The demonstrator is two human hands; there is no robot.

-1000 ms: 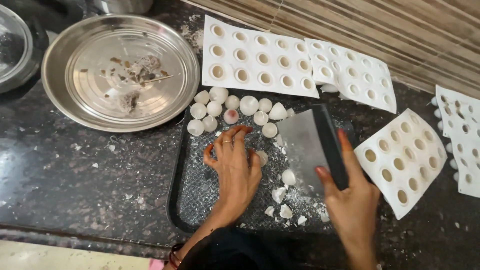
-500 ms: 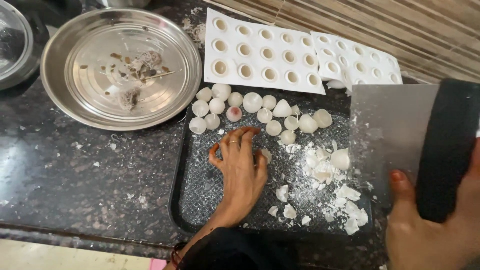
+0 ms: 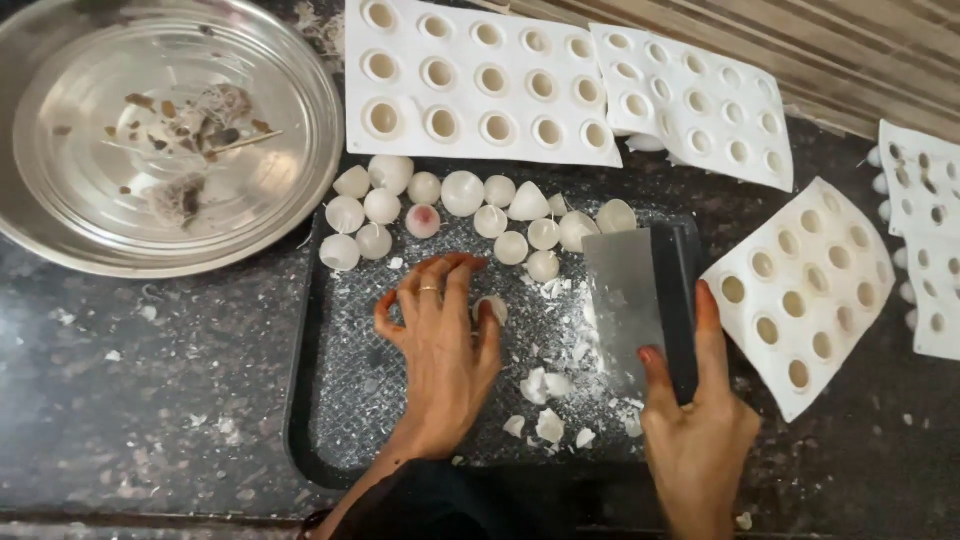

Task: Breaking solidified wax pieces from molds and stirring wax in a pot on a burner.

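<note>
My left hand [image 3: 440, 345] lies flat on a black tray [image 3: 305, 400], fingers spread, with a small white ball [image 3: 493, 307] under the fingertips. My right hand [image 3: 697, 430] grips a steel scraper [image 3: 628, 300] by its black handle, blade down on the tray's right side. White round shells [image 3: 462, 193] cluster along the tray's far edge; one has a pink spot [image 3: 423, 220]. Broken white pieces [image 3: 545, 385] lie between my hands.
A steel plate [image 3: 70, 245] with scraps sits at the far left. White moulds with round cavities lie beyond the tray [image 3: 475, 75], further right [image 3: 700, 100], beside the tray [image 3: 800, 290], and at the right edge [image 3: 925, 230]. The dark stone counter [image 3: 150, 400] is dusted with crumbs.
My right hand brought the scraper down from in front of the camera back onto the tray's right side. The left hand stayed flat on the tray.
</note>
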